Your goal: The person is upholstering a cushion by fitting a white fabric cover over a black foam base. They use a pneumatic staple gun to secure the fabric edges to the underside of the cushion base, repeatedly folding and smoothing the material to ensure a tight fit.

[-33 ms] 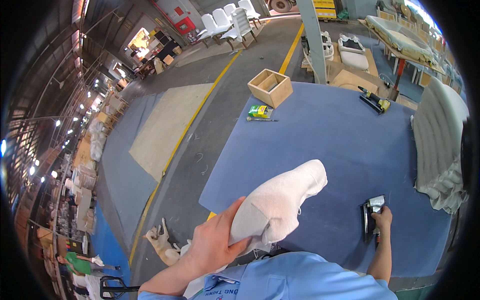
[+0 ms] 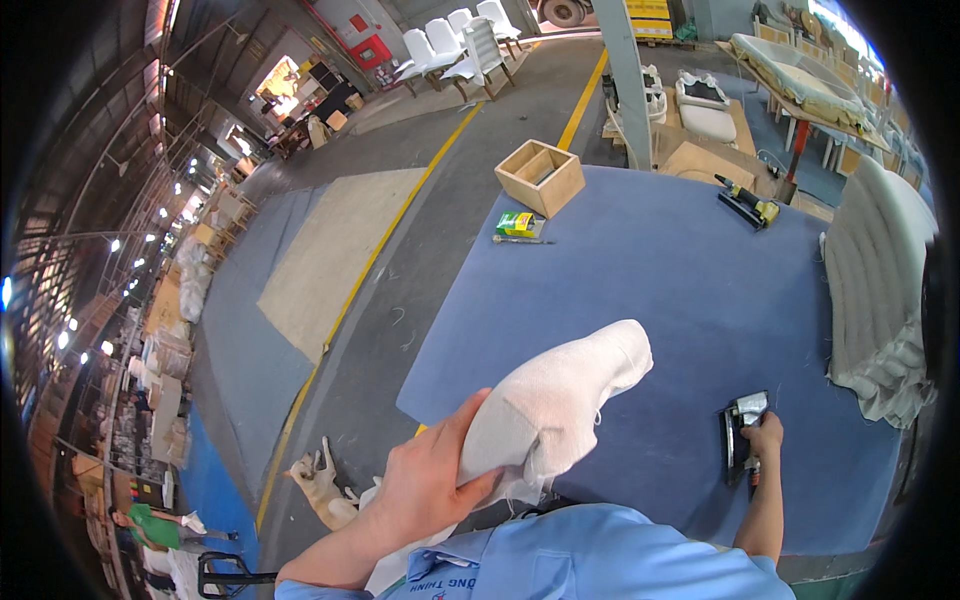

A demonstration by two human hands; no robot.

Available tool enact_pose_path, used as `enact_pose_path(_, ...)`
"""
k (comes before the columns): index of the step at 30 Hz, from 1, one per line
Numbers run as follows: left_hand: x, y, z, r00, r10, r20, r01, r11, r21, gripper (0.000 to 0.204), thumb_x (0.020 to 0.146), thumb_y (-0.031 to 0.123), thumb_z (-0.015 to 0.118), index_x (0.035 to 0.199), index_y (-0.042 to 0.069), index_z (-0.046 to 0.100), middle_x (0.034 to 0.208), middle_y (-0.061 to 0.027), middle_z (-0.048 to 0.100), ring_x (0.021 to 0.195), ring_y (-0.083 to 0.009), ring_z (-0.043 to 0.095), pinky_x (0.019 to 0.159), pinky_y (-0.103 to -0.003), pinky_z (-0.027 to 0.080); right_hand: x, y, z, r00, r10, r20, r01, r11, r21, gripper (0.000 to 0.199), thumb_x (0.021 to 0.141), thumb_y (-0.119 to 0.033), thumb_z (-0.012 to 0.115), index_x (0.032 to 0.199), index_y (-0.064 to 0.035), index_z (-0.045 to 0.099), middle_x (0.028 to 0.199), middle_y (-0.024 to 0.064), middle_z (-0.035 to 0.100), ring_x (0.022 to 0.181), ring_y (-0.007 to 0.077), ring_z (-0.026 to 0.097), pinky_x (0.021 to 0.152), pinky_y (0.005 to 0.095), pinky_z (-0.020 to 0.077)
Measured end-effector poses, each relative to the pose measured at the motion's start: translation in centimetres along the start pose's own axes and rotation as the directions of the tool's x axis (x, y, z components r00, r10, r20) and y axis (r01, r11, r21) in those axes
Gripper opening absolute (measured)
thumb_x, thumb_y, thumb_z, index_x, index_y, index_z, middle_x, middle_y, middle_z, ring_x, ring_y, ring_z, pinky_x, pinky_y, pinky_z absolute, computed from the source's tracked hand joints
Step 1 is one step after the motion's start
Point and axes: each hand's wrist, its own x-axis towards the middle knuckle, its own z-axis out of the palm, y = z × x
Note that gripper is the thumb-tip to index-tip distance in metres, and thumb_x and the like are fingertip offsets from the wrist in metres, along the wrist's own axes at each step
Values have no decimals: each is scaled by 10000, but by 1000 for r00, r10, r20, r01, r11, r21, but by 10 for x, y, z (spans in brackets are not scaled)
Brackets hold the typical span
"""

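My left hand (image 2: 425, 485) is closed round the near end of a padded piece covered in off-white fabric (image 2: 560, 405). The piece is held tilted above the near left part of the blue-topped table (image 2: 640, 275), its rounded end pointing away and to the right. Loose threads and a raw fabric edge hang from its underside. To the right, my right hand (image 2: 766, 437) grips a black and silver staple gun (image 2: 742, 420), low over the table or resting on it; I cannot tell which. The gun and the padded piece are apart.
On the table are a divided wooden box (image 2: 545, 185), a small green-yellow carton (image 2: 515, 224), a thin metal tool (image 2: 523, 240) and another staple gun (image 2: 750, 203). Stacked padded pieces (image 2: 875, 290) stand at the right edge. A dog (image 2: 325, 490) lies on the floor at left.
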Motion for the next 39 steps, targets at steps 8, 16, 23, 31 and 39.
enact_pose_path(8, 62, -24, -2, 990, 91, -104, -92, 996, -10, 730, 957, 322, 711, 1570, 47, 427, 1207, -274, 725, 1075, -482, 706, 930, -530, 568, -48, -72, -14, 953, -296, -70, 302, 894, 332, 655, 669, 15, 831, 1293, 19, 630, 1150, 172, 751, 1104, 342, 723, 966, 416, 553)
enact_pose_path(16, 97, -26, -19, 998, -38, 52, 39, 999, -5, 735, 946, 325, 704, 1580, 67, 437, 1182, -288, 740, 1108, -493, 704, 989, -536, 542, -210, -250, -94, 655, -755, 8, 318, 285, 904, 759, 830, -84, 874, 1514, -7, 553, 1330, 59, 681, 1207, 171, 634, 1057, 346, 495)
enact_pose_path(23, 113, -30, -17, 998, 5, 67, -7, 1000, 30, 728, 931, 315, 709, 1570, 107, 431, 1203, -266, 737, 1137, -471, 700, 1001, -531, 541, -247, -309, -69, 329, -935, -136, 650, 120, 750, 826, 872, -67, 862, 1601, -47, 473, 1338, 112, 698, 1209, 195, 657, 1068, 351, 496)
enact_pose_path(31, 109, -39, -11, 998, 65, 18, -66, 994, 88, 695, 910, 270, 715, 1508, 41, 445, 1063, -250, 762, 1029, -438, 739, 907, -543, 574, -247, -322, -49, 262, -950, -167, 741, 88, 666, 812, 898, -118, 863, 1598, -24, 461, 1335, 88, 723, 1191, 159, 673, 1057, 335, 509)
enact_pose_path(39, 113, -27, -12, 998, 40, 51, -45, 994, 103, 683, 896, 255, 712, 1489, 34, 458, 1065, -245, 761, 1031, -437, 738, 899, -550, 564, -249, -324, -46, 250, -938, -240, 808, 66, 585, 819, 874, -74, 864, 1594, -52, 474, 1315, 114, 723, 1189, 221, 701, 1047, 357, 523)
